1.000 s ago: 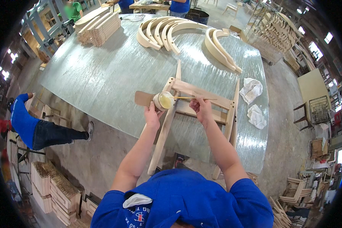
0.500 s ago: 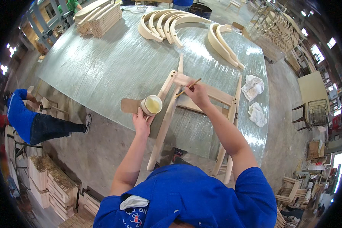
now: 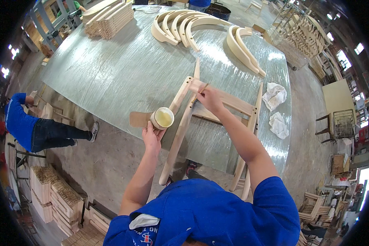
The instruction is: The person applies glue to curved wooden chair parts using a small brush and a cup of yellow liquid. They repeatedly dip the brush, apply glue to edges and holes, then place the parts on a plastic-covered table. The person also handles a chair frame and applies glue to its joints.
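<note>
From the head camera, the left hand [image 3: 152, 137] wraps a small cup of glue [image 3: 162, 118] at the table's [image 3: 110, 74] near edge. The right hand [image 3: 209, 98] pinches a thin stick [image 3: 201, 91] at the chair frame's [image 3: 229, 104] upper joint. Gluing looks early, with other joints apparently untouched. The frame's legs run lengthwise from far table toward the person.

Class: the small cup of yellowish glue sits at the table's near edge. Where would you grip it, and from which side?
Probably round its side wall, from the near edge. The cup stands upright and open-topped, so a top grab risks dipping fingers in. The left hand already reaches it that way.
</note>
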Demonstrator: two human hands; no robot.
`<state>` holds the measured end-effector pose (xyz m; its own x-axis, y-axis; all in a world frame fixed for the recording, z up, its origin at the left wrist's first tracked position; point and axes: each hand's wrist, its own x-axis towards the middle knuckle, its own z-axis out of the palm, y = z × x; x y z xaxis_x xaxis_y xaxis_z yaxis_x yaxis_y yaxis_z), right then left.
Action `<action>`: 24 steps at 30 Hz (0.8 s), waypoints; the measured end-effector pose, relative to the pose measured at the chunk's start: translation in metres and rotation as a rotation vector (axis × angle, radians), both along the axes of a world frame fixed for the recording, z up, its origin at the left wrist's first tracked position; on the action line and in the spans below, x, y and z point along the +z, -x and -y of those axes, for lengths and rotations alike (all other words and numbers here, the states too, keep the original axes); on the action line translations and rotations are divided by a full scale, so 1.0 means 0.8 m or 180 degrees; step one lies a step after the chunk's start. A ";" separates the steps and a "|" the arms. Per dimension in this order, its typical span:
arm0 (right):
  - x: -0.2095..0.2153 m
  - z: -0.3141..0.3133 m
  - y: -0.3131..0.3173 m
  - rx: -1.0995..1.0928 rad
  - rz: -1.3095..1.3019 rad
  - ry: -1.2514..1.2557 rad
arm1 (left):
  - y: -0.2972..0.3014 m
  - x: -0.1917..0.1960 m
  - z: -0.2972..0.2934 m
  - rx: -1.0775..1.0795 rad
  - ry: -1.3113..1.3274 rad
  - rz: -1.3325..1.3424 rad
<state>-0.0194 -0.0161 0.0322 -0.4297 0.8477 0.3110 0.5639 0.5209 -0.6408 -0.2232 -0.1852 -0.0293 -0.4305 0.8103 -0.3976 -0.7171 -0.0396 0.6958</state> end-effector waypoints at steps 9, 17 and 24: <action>-0.010 -0.017 0.003 0.0281 0.0177 -0.0267 | -0.006 0.011 0.001 -0.0061 0.0110 -0.0161; 0.015 0.001 0.004 0.0252 0.0489 0.0142 | -0.017 0.018 -0.003 -0.0037 0.0081 -0.0278; -0.007 0.006 0.007 0.0194 0.0343 0.0458 | -0.017 0.024 0.000 -0.0121 -0.0045 -0.0338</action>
